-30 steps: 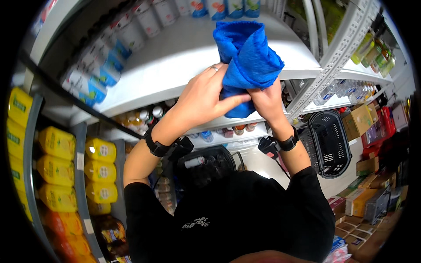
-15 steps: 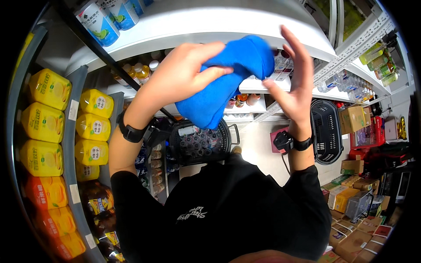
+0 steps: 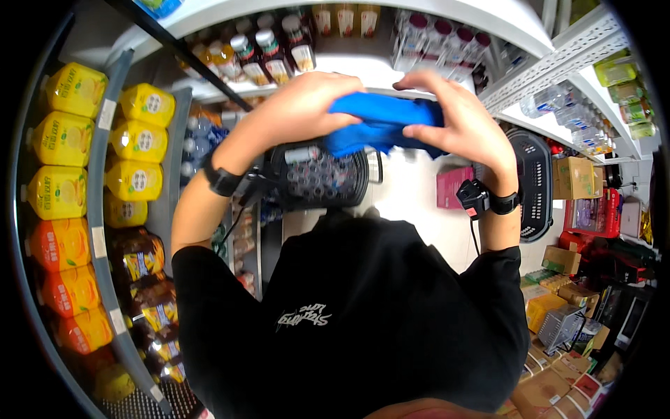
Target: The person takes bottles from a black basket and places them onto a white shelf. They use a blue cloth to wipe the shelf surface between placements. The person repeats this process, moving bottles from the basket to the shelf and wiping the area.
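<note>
A blue cloth (image 3: 384,115), bunched and stretched sideways, hangs in the air in front of the white shelf. Its left end is pinched by my left hand (image 3: 307,101), thumb below and fingers over the top. My right hand (image 3: 469,124) is at the other end, its thumb lying across the cloth and its fingers curving over, slightly blurred. The fingertips behind the cloth are hidden. Beneath the cloth's left part stands a black basket (image 3: 364,183) packed with several bottles. Dark straps with small devices circle both wrists.
White shelving (image 3: 335,68) ahead carries dark-capped bottles (image 3: 272,56) and clear bottles (image 3: 436,42). Yellow jugs (image 3: 61,143) line the left rack. Another black basket (image 3: 527,185), a pink box (image 3: 453,187) and cardboard boxes (image 3: 574,178) stand on the right. A dark post (image 3: 178,52) slants at upper left.
The cloth has gone from bunched at my left hand to stretched between both hands. My right hand has closed onto its right end. The view has tilted, showing more of the lower shelf.
</note>
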Motion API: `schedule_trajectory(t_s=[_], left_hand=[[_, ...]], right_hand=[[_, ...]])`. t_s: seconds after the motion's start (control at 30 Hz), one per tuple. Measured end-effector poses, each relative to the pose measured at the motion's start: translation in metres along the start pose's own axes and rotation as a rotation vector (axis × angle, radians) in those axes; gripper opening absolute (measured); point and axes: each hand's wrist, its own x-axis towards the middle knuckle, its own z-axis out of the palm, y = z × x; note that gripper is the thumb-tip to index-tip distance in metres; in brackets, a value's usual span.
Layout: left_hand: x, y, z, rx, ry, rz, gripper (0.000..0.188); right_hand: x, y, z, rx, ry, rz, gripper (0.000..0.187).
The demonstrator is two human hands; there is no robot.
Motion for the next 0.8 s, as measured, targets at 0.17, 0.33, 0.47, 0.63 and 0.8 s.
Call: schedule_trajectory(t_s=[0.17, 0.33, 0.47, 0.63, 0.8], left_hand=[[0.001, 0.011, 0.094, 0.067, 0.049, 0.074, 0.031], [-0.027, -0.03, 0.155, -0.212, -0.013, -0.254, 0.024], [-0.092, -0.13, 0.243, -0.308, -0.185, -0.613, 0.028], [-0.188, -0.254, 0.384, -0.178, -0.448, -0.979, 0.035], [-0.215, -0.324, 0.51, -0.008, -0.522, -1.034, 0.042]], right_hand=[[-0.028, 0.024, 0.07, 0.263, -0.293, 0.262, 0.073], [-0.093, 0.097, 0.164, 0.798, -0.312, 0.454, 0.034], [-0.171, 0.131, 0.234, 0.798, -0.23, 0.769, 0.027], [-0.237, 0.163, 0.284, 0.87, 0.009, 1.164, 0.026], [-0.282, 0.196, 0.329, 0.88, 0.201, 1.313, 0.028]])
